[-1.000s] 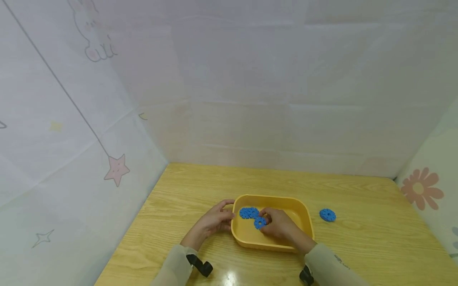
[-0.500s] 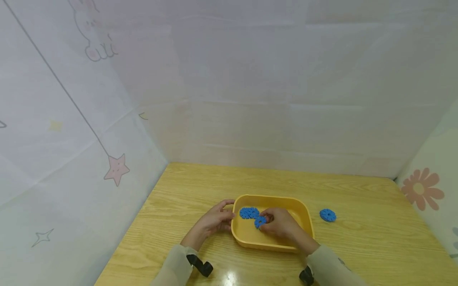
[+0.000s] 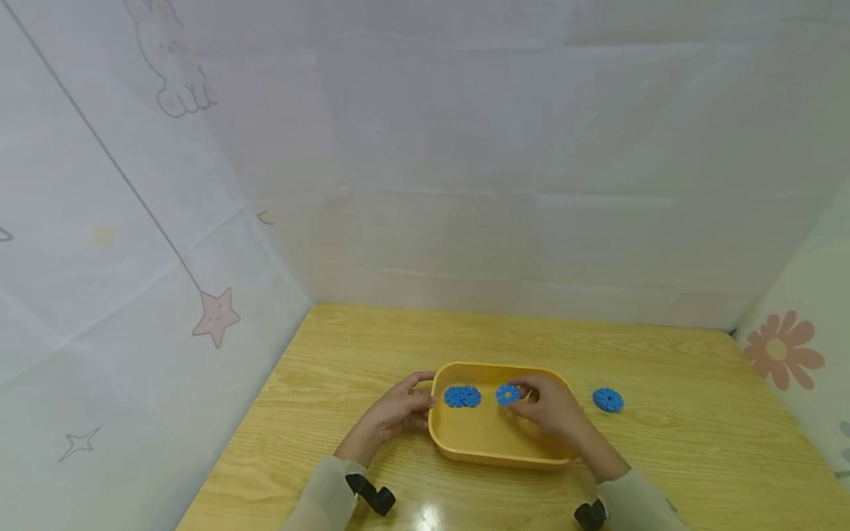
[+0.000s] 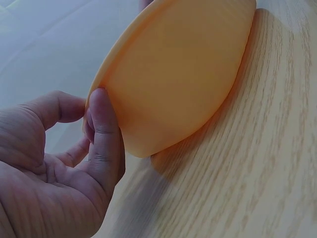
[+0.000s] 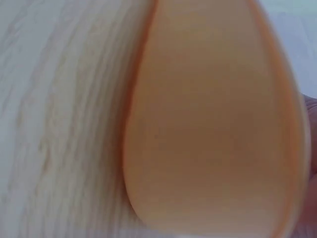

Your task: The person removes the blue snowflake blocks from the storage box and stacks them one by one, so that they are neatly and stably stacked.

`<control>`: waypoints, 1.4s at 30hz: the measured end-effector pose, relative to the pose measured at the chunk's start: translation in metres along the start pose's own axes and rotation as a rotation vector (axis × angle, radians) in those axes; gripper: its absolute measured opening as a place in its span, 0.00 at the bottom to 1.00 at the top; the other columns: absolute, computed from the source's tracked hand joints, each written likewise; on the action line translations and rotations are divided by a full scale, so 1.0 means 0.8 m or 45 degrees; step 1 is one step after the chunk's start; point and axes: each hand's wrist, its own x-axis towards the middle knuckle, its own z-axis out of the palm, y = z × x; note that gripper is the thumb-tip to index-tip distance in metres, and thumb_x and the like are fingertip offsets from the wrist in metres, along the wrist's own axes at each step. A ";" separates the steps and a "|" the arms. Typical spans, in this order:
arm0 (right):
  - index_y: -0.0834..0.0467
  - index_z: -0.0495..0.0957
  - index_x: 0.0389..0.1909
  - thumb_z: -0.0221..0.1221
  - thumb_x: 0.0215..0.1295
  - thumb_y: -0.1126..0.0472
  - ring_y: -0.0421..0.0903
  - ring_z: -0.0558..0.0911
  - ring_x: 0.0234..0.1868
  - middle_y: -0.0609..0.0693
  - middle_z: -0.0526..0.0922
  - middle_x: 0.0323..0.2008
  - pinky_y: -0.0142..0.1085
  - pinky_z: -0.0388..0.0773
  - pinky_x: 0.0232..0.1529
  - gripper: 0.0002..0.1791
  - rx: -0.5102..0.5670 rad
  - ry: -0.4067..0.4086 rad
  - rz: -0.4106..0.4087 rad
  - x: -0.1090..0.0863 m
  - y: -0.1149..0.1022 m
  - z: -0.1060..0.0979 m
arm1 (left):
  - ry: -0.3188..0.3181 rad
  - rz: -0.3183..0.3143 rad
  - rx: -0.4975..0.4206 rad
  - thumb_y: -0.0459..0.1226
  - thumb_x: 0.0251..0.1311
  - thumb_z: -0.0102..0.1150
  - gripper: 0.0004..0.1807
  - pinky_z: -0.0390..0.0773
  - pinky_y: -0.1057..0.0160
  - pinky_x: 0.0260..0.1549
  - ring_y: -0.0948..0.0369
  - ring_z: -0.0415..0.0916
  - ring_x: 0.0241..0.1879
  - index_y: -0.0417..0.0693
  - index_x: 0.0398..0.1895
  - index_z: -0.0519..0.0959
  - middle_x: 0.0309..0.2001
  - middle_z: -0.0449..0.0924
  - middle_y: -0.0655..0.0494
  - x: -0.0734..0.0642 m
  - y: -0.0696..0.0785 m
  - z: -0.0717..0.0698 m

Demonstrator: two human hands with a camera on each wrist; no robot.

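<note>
Where a printed cloth backdrop (image 3: 438, 169) ends, a wood-grain table (image 3: 372, 332) carries a yellow round-cornered tub (image 3: 491, 457). The left hand (image 3: 401, 404) grips the tub's left rim; the right hand (image 3: 551, 405) is over the interior, fingertips pinched. Two overlapping blue notched discs (image 3: 462, 397) lie at the tub's left end — a blue disc stack (image 3: 602, 400) rests outside, right. One single blue notched disc (image 3: 502, 395) — edge-held by the right hand — is inside the tub's outline.

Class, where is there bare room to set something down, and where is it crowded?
Bare table: left of the left hand, behind the tray to the wall cloth, and right of the blue discs outside the tray. The tray is also bare at near left. Crowded: its far left part, holding overlapping discs, and its right half, where the right hand holds another disc.
</note>
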 end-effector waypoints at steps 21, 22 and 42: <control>0.56 0.79 0.62 0.69 0.64 0.50 0.41 0.76 0.35 0.48 0.79 0.41 0.30 0.77 0.33 0.27 -0.049 0.247 0.006 -0.055 0.023 -0.090 | -0.027 0.010 -0.040 0.31 0.67 0.59 0.35 0.84 0.64 0.28 0.61 0.81 0.29 0.47 0.76 0.60 0.42 0.81 0.46 0.000 -0.001 0.000; 0.56 0.79 0.63 0.68 0.64 0.49 0.41 0.76 0.36 0.48 0.80 0.42 0.30 0.77 0.33 0.28 -0.052 0.253 0.024 -0.056 0.026 -0.093 | -0.023 0.009 -0.040 0.31 0.67 0.59 0.35 0.84 0.64 0.28 0.61 0.81 0.29 0.47 0.76 0.61 0.41 0.81 0.46 0.000 -0.001 0.000; 0.56 0.74 0.68 0.64 0.68 0.43 0.31 0.75 0.41 0.52 0.80 0.49 0.31 0.79 0.36 0.33 -0.092 0.315 0.189 -0.079 0.101 -0.128 | -0.008 0.002 -0.043 0.31 0.67 0.59 0.34 0.84 0.64 0.28 0.61 0.81 0.29 0.48 0.75 0.61 0.44 0.80 0.42 0.000 -0.002 -0.002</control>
